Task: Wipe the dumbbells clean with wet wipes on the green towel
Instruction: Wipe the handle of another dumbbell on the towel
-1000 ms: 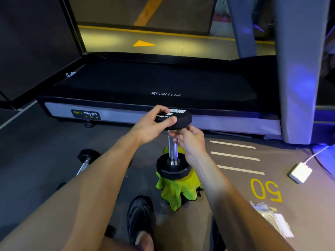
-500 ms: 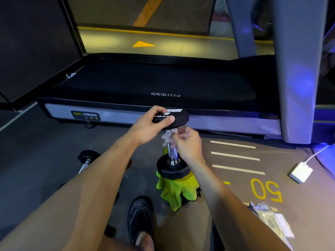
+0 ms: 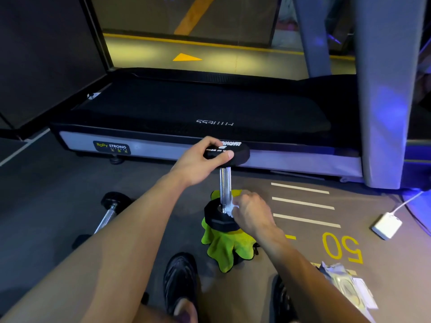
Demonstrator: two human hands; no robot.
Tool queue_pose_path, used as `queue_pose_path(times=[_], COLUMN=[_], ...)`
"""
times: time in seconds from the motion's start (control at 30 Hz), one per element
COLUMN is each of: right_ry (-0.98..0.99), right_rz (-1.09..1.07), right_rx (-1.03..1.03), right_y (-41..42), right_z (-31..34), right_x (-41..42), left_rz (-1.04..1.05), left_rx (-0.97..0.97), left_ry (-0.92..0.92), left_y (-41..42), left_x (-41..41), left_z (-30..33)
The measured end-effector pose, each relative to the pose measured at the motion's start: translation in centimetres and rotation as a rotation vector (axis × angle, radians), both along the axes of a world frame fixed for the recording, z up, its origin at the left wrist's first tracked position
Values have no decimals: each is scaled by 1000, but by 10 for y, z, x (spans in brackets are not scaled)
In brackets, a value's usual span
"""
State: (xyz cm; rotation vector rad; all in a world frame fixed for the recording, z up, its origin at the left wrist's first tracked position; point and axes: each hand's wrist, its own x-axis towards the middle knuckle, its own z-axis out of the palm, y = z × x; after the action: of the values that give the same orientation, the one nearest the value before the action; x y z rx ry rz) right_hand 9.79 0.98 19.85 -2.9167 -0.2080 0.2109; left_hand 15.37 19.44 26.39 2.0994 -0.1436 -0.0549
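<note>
Dumbbell [image 3: 225,183] standing upright on its lower head, at the centre of the floor, on the crumpled green towel [image 3: 227,245]. Left hand [image 3: 198,163] curls over the upper head, thumb and fingers pressed against its rim. Right hand [image 3: 253,212] pinches a white wet wipe [image 3: 229,209] against the base of the chrome handle. Second dumbbell [image 3: 106,217] lies at 9 o'clock, well apart; wipe packet [image 3: 347,285] at 4 o'clock; treadmill [image 3: 198,113] at 12 o'clock.
</note>
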Motion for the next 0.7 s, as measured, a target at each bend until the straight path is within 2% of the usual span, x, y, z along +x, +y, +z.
queue_pose_path(times=[0.2, 0.43, 0.53, 0.7], right_ry=[-85, -124, -98, -43], right_rz=[130, 158, 147, 3], right_rx=[-97, -348, -257, 106], right_y=[25, 74, 70, 17], right_z=[-5, -7, -12, -16], right_x=[-13, -9, -15, -16], left_rz=[6, -10, -33, -24], left_rx=[94, 106, 89, 63], left_ry=[-9, -16, 4, 6], left_y=[-11, -7, -5, -4], left_x=[0, -1, -3, -6], left_z=[5, 5, 5, 5])
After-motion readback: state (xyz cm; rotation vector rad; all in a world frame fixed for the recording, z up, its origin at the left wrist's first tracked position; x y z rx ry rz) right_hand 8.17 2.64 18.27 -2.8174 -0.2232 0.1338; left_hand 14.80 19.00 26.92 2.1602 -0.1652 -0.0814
